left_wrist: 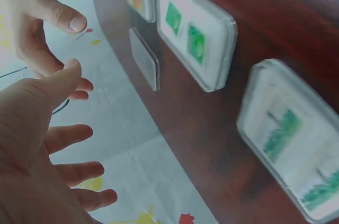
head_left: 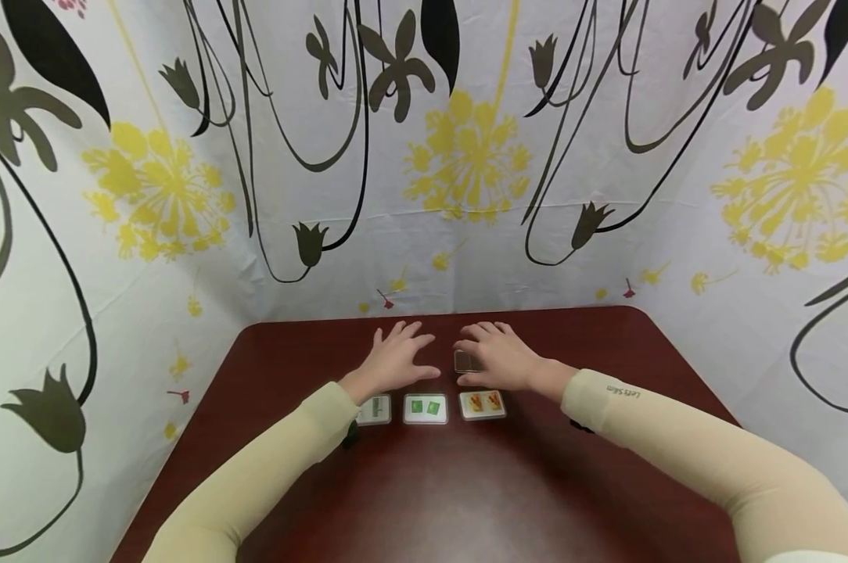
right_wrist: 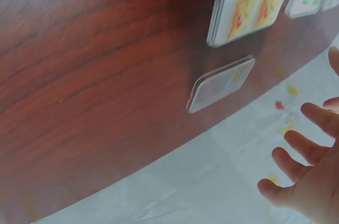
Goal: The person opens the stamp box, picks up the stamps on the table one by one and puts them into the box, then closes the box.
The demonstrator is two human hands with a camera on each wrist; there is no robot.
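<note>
Hands first: your left hand (head_left: 396, 361) hovers flat over the table (head_left: 466, 485), fingers spread and straight, holding nothing. Your right hand (head_left: 500, 358) is just beside it, fingers also spread and relaxed, its thumb close to a clear case (head_left: 466, 361); you cannot tell from the head view whether it touches. That clear case lies flat toward the table's far edge, just behind the orange card (head_left: 483, 403). Three cards sit in a row nearer you: the orange card on the right, a green card (head_left: 425, 408) in the middle, and a third card (head_left: 375, 409) on the left, partly under your left sleeve (head_left: 269, 477).
</note>
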